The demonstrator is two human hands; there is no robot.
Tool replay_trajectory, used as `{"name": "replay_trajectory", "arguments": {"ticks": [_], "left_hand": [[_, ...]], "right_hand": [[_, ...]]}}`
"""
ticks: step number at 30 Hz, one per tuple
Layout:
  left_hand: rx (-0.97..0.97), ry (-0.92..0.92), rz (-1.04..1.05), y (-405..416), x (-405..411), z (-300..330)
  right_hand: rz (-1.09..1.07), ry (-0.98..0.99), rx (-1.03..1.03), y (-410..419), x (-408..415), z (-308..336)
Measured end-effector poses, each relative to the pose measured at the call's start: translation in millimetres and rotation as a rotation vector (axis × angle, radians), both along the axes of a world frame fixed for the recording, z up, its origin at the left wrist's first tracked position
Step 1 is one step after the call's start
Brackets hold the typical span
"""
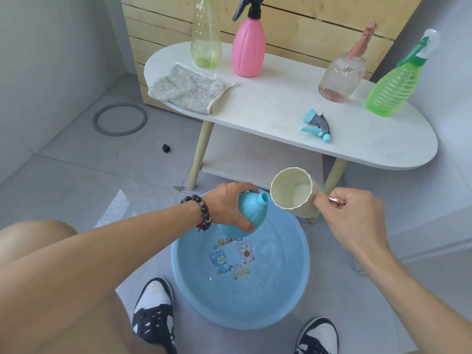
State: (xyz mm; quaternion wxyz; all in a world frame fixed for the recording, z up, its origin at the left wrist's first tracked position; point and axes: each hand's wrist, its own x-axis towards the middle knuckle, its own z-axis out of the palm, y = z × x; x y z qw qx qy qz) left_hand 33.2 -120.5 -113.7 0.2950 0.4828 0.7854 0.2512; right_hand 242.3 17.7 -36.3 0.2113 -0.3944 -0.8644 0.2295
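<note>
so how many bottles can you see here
5. Four stand on the white table: the yellow-green bottle and pink bottle at its left, the rose bottle and green bottle at its right. The left hand holds the blue bottle over the basin.

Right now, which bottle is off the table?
The light blue bottle, gripped by the left hand over the basin. Yellow bottle, pink bottle, rose bottle and green bottle stand on the white table.

Pale blue bottle (251,210), cream cup (291,192) with copper-pink handle (337,201). Blue basin (281,302) printed with cartoon bears, blue and pink. On white table (268,106): pink sprayer (247,47), ribbed green sprayer (393,90), speckled grey cloth (189,90).
</note>
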Motion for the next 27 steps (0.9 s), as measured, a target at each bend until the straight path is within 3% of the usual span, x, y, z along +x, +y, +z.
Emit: {"name": "replay_trajectory", "arguments": {"ticks": [27], "left_hand": [[-0.135, 0.031, -0.075, 2, -1, -8]], "right_hand": [[0.115, -0.061, 0.293, 4, -2, -15]]}}
